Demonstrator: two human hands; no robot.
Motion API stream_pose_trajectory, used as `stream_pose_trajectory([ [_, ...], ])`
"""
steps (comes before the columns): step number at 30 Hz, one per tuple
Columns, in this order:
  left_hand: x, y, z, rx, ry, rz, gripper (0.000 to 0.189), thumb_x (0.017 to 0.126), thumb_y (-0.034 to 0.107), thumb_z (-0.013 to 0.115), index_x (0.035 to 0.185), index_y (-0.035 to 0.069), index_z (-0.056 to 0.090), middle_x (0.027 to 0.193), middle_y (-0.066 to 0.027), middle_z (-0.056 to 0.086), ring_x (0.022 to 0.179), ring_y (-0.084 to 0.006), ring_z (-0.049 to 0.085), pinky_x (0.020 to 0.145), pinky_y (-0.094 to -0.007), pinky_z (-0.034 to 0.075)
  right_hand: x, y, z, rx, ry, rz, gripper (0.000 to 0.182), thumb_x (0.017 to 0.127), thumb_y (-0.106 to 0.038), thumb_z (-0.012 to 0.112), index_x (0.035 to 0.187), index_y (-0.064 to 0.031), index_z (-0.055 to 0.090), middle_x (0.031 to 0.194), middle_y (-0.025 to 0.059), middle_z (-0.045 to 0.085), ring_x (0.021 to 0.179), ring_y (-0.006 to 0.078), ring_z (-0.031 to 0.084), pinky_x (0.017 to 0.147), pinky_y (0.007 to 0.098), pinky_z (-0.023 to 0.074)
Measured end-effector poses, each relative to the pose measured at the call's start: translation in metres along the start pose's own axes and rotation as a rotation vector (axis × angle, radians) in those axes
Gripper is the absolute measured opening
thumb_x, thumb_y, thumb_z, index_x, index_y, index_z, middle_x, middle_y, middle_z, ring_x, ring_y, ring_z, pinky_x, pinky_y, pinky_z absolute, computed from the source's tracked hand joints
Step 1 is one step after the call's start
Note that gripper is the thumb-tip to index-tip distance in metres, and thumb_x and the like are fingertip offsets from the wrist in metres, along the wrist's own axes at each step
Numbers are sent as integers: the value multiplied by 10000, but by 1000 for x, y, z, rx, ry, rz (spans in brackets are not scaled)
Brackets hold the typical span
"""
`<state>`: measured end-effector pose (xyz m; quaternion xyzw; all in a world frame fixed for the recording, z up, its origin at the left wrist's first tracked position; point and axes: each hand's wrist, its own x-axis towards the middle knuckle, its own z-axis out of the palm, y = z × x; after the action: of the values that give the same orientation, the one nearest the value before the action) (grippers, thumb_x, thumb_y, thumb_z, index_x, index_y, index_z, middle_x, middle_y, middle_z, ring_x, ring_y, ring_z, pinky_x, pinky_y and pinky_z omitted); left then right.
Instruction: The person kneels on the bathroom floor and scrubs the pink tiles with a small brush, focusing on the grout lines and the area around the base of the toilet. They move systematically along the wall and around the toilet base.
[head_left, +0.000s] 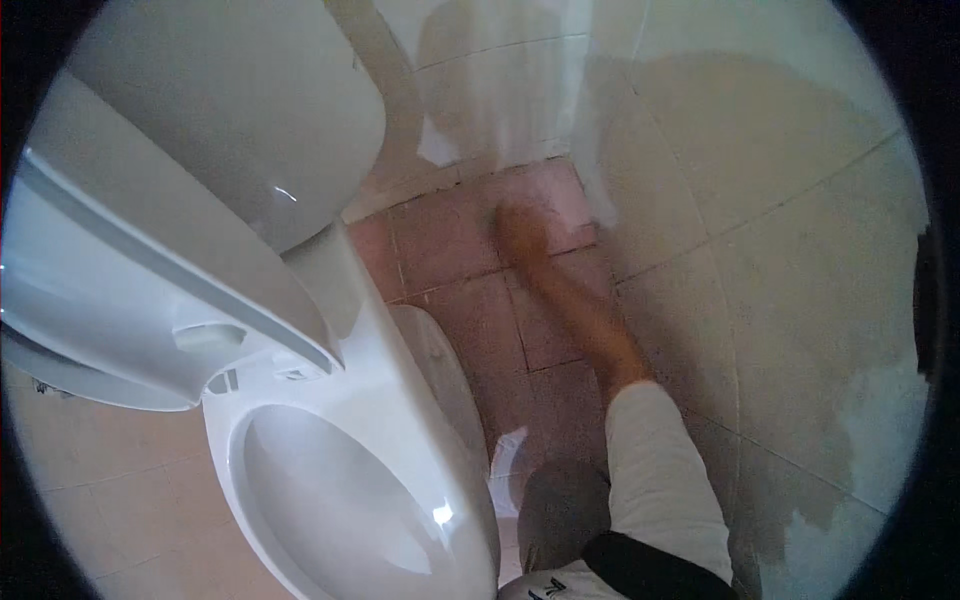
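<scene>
My right hand (523, 229) reaches down over the reddish floor tiles (450, 247), close to the corner where the floor meets the tiled walls. It is blurred, and I cannot tell whether its fingers hold anything or touch the tile. Beside my arm, on the left, stands a white ceramic toilet (420, 420) with its seat and lid (172, 247) raised. A white patch of light or wetness (566, 199) shows on the tile just right of the hand. My left hand is out of view.
The toilet's cistern (300, 112) stands at upper left, against the back wall (510, 82). A beige tiled wall (787, 300) rises close on my right. My grey-clad knee (564, 510) is between the bowl and that wall.
</scene>
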<state>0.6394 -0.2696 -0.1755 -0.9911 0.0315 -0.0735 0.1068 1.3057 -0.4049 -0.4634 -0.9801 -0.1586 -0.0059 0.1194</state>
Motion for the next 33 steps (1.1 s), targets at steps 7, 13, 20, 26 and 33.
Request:
stream_pose_trajectory([
  [7, 58, 15, 17, 58, 544, -8, 258, 902, 287, 421, 960, 157, 635, 864, -34, 662, 853, -256, 606, 854, -523, 439, -177, -41, -2, 82, -137, -375, 222, 849, -176, 536, 998, -12, 560, 877, 153, 640, 778, 318, 645, 660, 475, 528],
  [13, 95, 34, 3, 180, 607, -195, 318, 944, 331, 413, 769, 174, 627, 752, -60, 658, 743, -278, 597, 827, -494, 458, -29, 72, -8, -166, 39, 17, 186, 825, -176, 554, 975, -65, 567, 810, 130, 644, 710, 293, 641, 552, 417, 503],
  [20, 93, 54, 3, 178, 634, -451, 243, 919, 328, 480, 789, 180, 622, 731, -59, 643, 824, -281, 580, 882, -479, 428, -260, 25, 27, -66, 179, -249, 217, 823, -188, 577, 1005, -77, 619, 787, 130, 639, 663, 279, 629, 536, 415, 515],
  [26, 71, 48, 10, 112, 497, -461, 219, 927, 333, 480, 868, 172, 615, 769, -43, 654, 861, -253, 587, 938, -496, 380, -201, 29, 0, -82, 155, -26, 247, 832, -227, 567, 1020, -66, 582, 814, 136, 633, 700, 305, 632, 620, 455, 510],
  [33, -4, -11, 40, 248, 522, 135, 476, 942, 404, 465, 1394, 304, 359, 853, 52, 672, 660, -159, 621, 788, -488, 462, -72, 77, -22, -149, 212, 275, 157, 857, -110, 509, 968, -31, 586, 851, 143, 646, 691, 308, 646, 630, 433, 539],
])
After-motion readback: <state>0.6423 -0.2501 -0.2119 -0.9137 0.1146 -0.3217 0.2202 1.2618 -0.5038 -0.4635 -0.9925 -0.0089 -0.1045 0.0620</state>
